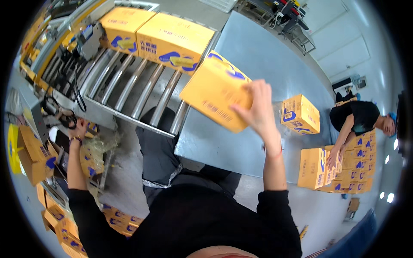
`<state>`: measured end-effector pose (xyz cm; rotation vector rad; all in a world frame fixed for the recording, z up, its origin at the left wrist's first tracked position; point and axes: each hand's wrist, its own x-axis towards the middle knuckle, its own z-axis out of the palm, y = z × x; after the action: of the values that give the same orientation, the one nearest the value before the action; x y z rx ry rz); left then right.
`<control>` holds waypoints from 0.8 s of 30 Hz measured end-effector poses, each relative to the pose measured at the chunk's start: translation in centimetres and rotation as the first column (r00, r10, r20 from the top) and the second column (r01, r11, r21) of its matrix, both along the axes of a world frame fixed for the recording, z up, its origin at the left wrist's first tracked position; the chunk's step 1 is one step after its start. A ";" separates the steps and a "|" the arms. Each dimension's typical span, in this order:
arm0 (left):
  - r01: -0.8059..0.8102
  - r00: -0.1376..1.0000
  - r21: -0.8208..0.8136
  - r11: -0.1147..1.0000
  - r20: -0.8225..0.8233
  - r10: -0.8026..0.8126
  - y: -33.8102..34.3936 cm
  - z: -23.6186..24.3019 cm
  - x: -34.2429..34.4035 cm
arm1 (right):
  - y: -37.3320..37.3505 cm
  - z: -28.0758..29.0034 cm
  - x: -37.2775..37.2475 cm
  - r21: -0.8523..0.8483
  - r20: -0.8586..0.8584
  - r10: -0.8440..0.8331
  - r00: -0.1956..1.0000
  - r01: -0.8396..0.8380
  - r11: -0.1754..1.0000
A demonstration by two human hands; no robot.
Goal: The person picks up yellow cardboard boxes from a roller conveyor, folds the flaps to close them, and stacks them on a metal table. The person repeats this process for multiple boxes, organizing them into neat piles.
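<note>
My right hand [254, 105] grips the right side of a yellow carton [213, 88] with blue graphics, which is tilted where the roller conveyor [125, 81] meets the grey metal table [219, 150]. Two similar cartons, one at the back left [122, 32] and one beside it [172, 41], sit on the rollers. At the far left, my left hand [78, 129] has curled fingers beside black cables [60, 114] and machine parts; what it holds, if anything, is unclear. A smaller carton [301, 114] rests on the table to the right of my right hand.
A co-worker [352, 120] in black at the right has hands [333, 157] on a carton [312, 167], beside stacked cartons [359, 163]. An open carton [36, 159] and machine frame [32, 120] stand at the left. More cartons [64, 228] lie low at the lower left.
</note>
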<state>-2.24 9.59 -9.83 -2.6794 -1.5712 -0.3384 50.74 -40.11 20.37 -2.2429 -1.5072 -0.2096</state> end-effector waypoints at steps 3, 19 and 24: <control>0.010 1.000 -0.008 1.000 0.006 -0.010 -2.2 2.9 3.3 | -0.9 1.1 -4.0 -0.198 -0.045 0.163 0.986 -0.168 0.966; -0.070 0.991 -0.089 0.994 -0.116 0.060 -3.3 3.8 5.0 | -24.7 -1.0 -5.7 -0.238 -0.239 -0.638 0.732 0.593 0.769; -0.046 0.997 0.007 0.999 -0.056 0.046 -3.3 2.9 4.4 | -42.4 -3.9 -0.2 -0.194 -0.196 -0.777 0.599 0.753 0.629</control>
<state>2.18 6.32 -6.97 -2.6195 -1.6108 -0.2633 50.54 -82.48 16.44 -2.7324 -0.3203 -0.0783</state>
